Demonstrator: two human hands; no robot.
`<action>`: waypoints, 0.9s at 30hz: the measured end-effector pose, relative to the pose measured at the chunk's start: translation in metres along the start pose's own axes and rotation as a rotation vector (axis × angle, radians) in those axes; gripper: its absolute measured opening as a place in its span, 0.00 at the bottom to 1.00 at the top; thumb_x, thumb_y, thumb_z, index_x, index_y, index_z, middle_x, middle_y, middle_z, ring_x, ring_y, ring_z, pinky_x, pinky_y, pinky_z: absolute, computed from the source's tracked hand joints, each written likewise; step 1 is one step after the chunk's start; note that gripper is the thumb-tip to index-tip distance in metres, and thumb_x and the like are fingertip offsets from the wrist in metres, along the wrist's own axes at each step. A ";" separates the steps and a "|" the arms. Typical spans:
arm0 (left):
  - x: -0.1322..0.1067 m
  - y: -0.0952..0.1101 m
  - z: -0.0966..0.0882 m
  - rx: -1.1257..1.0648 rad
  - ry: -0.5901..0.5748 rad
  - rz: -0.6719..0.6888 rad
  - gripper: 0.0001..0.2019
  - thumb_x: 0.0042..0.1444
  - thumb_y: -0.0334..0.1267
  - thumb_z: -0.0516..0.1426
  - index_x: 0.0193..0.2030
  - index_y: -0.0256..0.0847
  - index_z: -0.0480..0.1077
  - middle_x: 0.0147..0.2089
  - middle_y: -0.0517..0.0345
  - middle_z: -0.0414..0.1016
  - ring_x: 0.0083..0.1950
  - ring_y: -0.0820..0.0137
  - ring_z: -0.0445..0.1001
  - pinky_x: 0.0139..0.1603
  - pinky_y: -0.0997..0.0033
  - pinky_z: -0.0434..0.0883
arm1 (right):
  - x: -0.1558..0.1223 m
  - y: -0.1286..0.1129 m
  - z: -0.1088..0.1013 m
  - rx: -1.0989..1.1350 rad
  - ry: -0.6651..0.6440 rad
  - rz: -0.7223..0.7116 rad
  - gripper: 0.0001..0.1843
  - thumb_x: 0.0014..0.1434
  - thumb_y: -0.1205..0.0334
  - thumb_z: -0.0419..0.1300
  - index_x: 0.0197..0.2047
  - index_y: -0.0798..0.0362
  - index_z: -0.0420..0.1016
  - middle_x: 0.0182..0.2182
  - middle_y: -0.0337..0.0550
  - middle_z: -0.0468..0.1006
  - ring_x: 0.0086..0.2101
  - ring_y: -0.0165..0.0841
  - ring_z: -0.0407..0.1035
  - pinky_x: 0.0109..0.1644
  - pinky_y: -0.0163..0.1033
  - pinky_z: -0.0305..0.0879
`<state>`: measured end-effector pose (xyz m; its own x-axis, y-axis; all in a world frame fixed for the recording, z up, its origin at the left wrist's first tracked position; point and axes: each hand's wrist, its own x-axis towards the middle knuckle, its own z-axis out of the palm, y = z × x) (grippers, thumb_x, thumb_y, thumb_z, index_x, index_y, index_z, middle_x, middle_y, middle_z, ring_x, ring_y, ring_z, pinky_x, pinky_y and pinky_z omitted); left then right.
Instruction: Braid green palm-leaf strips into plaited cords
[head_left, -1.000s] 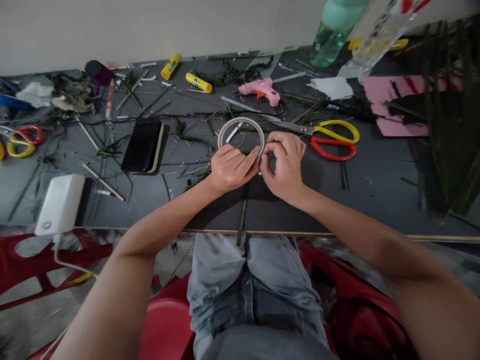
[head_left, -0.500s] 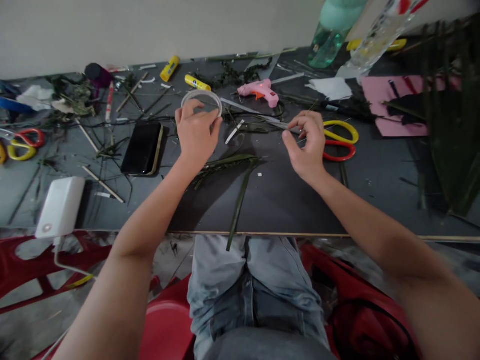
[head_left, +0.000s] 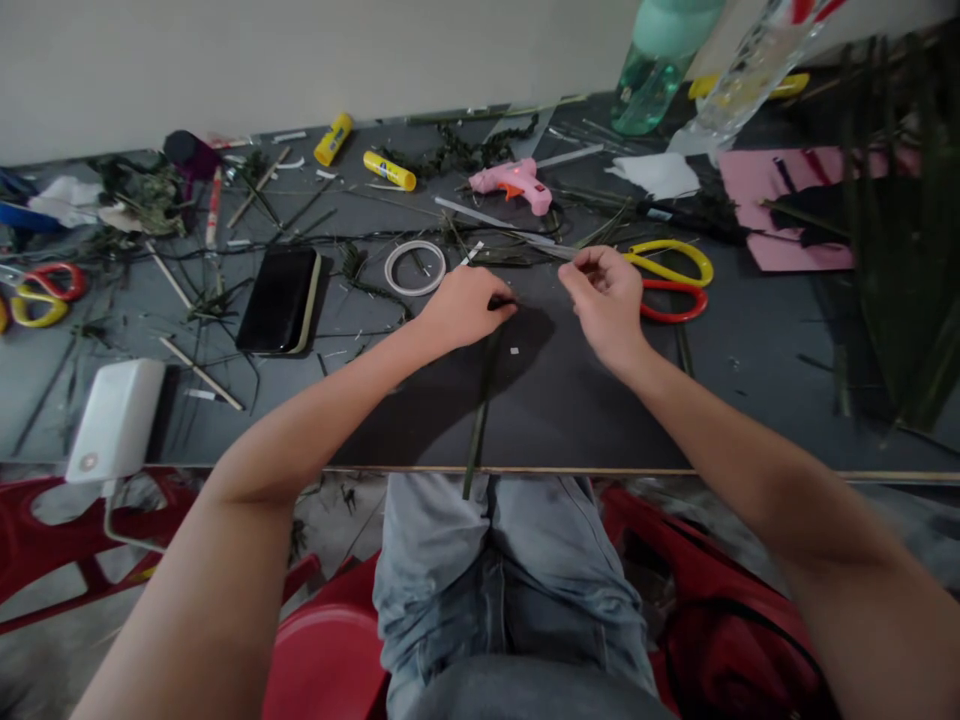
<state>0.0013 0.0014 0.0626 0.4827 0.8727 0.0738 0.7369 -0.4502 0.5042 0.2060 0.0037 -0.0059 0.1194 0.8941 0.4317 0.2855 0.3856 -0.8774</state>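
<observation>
My left hand (head_left: 466, 305) is closed in a pinch on a green leaf strip (head_left: 480, 410), low over the dark table. The strip hangs from the fingertips past the table's front edge. A dark braided leaf strand (head_left: 375, 285) runs in under my left wrist; its join with the strip is hidden. My right hand (head_left: 606, 300) has thumb and fingers pressed together, and what they hold, if anything, is too small to make out. Scissors (head_left: 671, 262) with yellow and red handles lie just behind it. A white tape roll (head_left: 415, 268) rests flat beyond my left wrist.
A pink glue gun (head_left: 517, 185) lies behind my hands, with glue sticks (head_left: 390, 170) farther back. To the left are a black phone (head_left: 279, 300) and a white power bank (head_left: 116, 420). Bottles (head_left: 660, 70) and large leaves (head_left: 907, 300) stand or lie at right.
My left hand has let go of the tape roll, which now lies on the table, and has come toward me and right onto the leaf strip. My right hand has moved slightly toward me.
</observation>
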 end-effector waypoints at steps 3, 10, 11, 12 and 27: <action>-0.004 0.001 0.000 -0.285 0.040 -0.058 0.06 0.52 0.37 0.63 0.34 0.42 0.83 0.31 0.57 0.83 0.33 0.68 0.79 0.41 0.67 0.72 | 0.001 0.019 0.000 0.025 0.013 0.043 0.22 0.57 0.39 0.65 0.43 0.47 0.67 0.31 0.37 0.74 0.28 0.30 0.69 0.30 0.37 0.68; -0.028 0.029 0.016 -1.111 -0.086 -0.285 0.08 0.52 0.37 0.66 0.38 0.36 0.81 0.32 0.54 0.83 0.29 0.73 0.78 0.35 0.71 0.76 | 0.006 -0.020 -0.010 -0.033 0.051 -0.195 0.22 0.65 0.42 0.56 0.55 0.42 0.58 0.45 0.45 0.77 0.43 0.38 0.76 0.40 0.44 0.75; -0.031 0.035 0.018 -1.187 -0.094 -0.334 0.08 0.54 0.36 0.65 0.38 0.35 0.81 0.32 0.55 0.82 0.27 0.74 0.78 0.34 0.71 0.76 | 0.008 -0.031 -0.011 -0.036 0.043 -0.252 0.21 0.67 0.44 0.55 0.57 0.41 0.57 0.49 0.47 0.76 0.47 0.38 0.75 0.42 0.44 0.76; -0.033 0.040 0.019 -1.240 -0.099 -0.377 0.07 0.55 0.35 0.65 0.39 0.35 0.80 0.31 0.55 0.81 0.26 0.74 0.77 0.33 0.71 0.77 | 0.010 -0.041 -0.013 -0.026 0.023 -0.306 0.21 0.67 0.46 0.55 0.59 0.39 0.56 0.53 0.48 0.74 0.50 0.38 0.75 0.42 0.43 0.76; -0.038 0.044 0.054 -1.498 0.248 -0.501 0.08 0.60 0.31 0.61 0.47 0.38 0.73 0.34 0.61 0.82 0.35 0.75 0.81 0.45 0.71 0.79 | 0.019 -0.010 -0.007 0.207 -0.361 0.104 0.27 0.52 0.32 0.65 0.35 0.49 0.73 0.29 0.39 0.74 0.30 0.32 0.73 0.30 0.39 0.74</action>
<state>0.0407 -0.0619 0.0354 0.1507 0.9436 -0.2947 -0.3906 0.3307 0.8591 0.2118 0.0153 0.0121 -0.2131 0.9390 0.2701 0.0880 0.2937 -0.9518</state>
